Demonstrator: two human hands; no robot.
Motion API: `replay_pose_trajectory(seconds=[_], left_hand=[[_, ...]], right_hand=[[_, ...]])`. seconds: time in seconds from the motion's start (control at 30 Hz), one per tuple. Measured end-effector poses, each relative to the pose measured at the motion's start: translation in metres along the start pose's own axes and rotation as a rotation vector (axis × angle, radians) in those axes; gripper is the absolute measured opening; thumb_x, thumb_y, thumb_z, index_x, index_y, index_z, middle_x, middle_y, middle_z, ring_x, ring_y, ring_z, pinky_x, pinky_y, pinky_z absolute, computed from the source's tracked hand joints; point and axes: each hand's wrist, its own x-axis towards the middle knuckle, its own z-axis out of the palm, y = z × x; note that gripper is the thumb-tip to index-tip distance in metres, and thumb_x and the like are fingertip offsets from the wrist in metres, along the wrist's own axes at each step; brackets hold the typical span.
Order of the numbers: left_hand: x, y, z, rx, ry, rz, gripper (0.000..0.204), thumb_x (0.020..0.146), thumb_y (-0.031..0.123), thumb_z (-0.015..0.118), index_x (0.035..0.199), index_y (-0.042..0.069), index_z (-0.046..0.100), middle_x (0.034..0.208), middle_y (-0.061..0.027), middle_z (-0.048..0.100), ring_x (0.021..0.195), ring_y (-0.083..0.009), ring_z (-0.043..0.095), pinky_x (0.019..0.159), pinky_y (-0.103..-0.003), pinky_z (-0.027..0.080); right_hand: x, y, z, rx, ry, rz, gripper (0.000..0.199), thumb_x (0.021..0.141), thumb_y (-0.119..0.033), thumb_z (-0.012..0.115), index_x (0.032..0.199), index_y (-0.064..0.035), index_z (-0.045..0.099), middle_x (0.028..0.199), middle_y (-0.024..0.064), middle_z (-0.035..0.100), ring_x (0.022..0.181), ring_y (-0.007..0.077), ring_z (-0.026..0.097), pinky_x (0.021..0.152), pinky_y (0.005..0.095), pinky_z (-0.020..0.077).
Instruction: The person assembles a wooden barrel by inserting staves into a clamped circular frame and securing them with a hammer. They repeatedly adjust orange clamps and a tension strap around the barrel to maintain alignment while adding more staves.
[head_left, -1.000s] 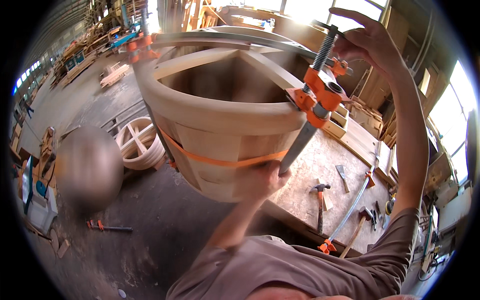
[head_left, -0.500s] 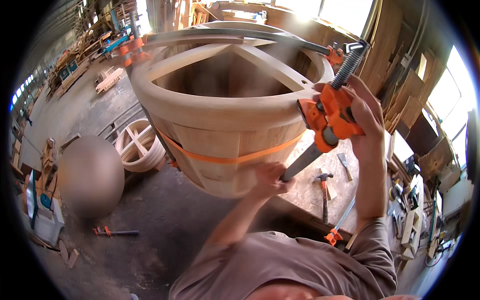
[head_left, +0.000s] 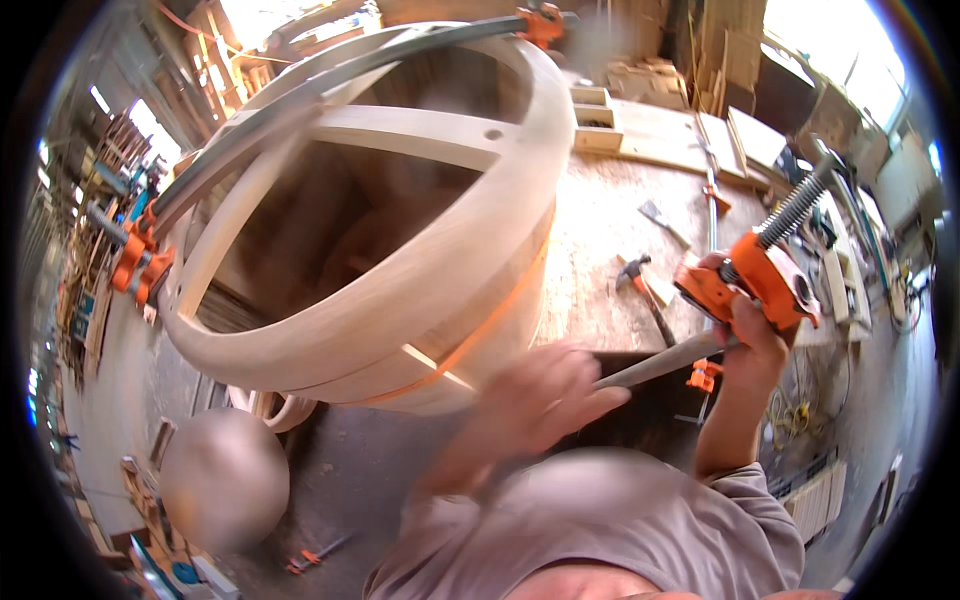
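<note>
**Clamp held off the tub, on the right**

We see the right hand [head_left: 748, 325] raised on a bent arm at the right of the scene, its fingers wrapped tight around the orange bar clamp [head_left: 757, 278] just below the orange head. The forearm rises steeply from the elbow, the wrist turned inward. The clamp's grey bar runs down and left from that fist, and its threaded screw points up and right.

The left hand [head_left: 545, 400] sits lower and nearer the middle, reaching forward toward the lower end of the bar. It is blurred, so we cannot tell whether its fingers close on the bar or only lie beside it.

The clamp stands apart from the large wooden tub [head_left: 400, 250], which fills the left and centre, tilted with its open mouth toward us. An orange strap [head_left: 480, 335] circles its lower wall. A hammer [head_left: 640, 285] lies on the workbench [head_left: 600, 230] between tub and clamp.
</note>
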Motion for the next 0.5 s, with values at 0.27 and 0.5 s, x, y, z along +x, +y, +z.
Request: replay_pose_trajectory(seconds=[0.27,0.5], left_hand=[[0.059,-0.078,-0.149,0.626,-0.233,-0.154,0.074,0.069,0.076,0.072,0.087,0.004,0.063,0.079,-0.0116,0.061,0.071,-0.035,0.062,0.062,-0.045,0.05],[0.066,-0.072,-0.149,0.686,-0.249,-0.292,0.063,0.057,0.061,0.088,0.074,0.007,0.059,0.064,-0.0067,0.06,0.058,-0.0293,0.06,0.054,-0.04,0.047]], right_hand=[[-0.073,0.032,-0.091,-0.197,0.268,0.086,0.059,0.085,-0.006,0.071,0.138,0.0022,0.048,0.112,0.0164,0.069,0.075,0.013,0.064,0.059,0.0226,0.0485],[-0.137,0.089,-0.162,-0.591,0.306,0.017,0.047,0.084,0.007,0.065,0.13,0.0024,0.058,0.123,0.0144,0.065,0.115,0.0225,0.063,0.1,0.0345,0.0491]])
